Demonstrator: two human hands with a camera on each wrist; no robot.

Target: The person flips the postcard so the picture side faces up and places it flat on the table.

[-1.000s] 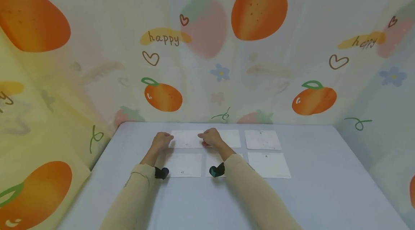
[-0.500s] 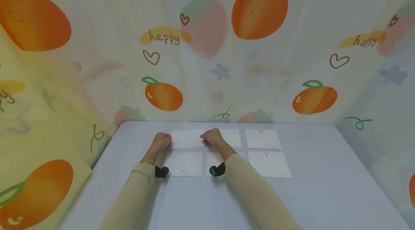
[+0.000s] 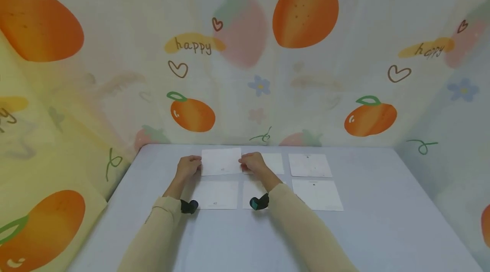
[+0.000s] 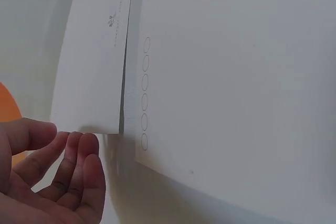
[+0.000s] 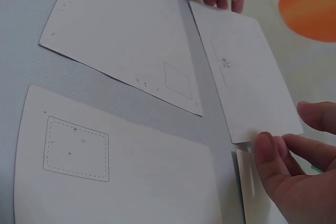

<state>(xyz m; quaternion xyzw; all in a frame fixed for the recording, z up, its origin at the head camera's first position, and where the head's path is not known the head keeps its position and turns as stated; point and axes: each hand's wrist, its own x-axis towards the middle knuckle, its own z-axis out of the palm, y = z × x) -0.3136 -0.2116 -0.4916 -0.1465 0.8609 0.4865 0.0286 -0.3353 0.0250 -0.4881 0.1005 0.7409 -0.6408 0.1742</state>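
Observation:
Both hands hold a white postcard [image 3: 221,162] by its short sides, at the far left of two rows of cards. Its far edge is tipped up off the table. My left hand [image 3: 188,167] pinches the left side, thumb against fingertips in the left wrist view. The right hand [image 3: 254,164] pinches the opposite side near a corner, as the right wrist view shows. A small printed mark and a line of tiny text sit near one long edge of the postcard [image 5: 236,66]. Just nearer lies another postcard [image 4: 236,87] with a row of printed ovals.
More white postcards lie flat: one partly behind the right hand [image 3: 275,163], one under the right forearm [image 3: 252,187], and two at the right, a far card [image 3: 310,165] and a near card [image 3: 317,195]. A fruit-print curtain [image 3: 245,106] rises behind the pale table [image 3: 383,221].
The held postcard was lying nearly flat; its far edge has risen, so it now stands more tilted towards me. The right hand has shifted slightly right along with its edge.

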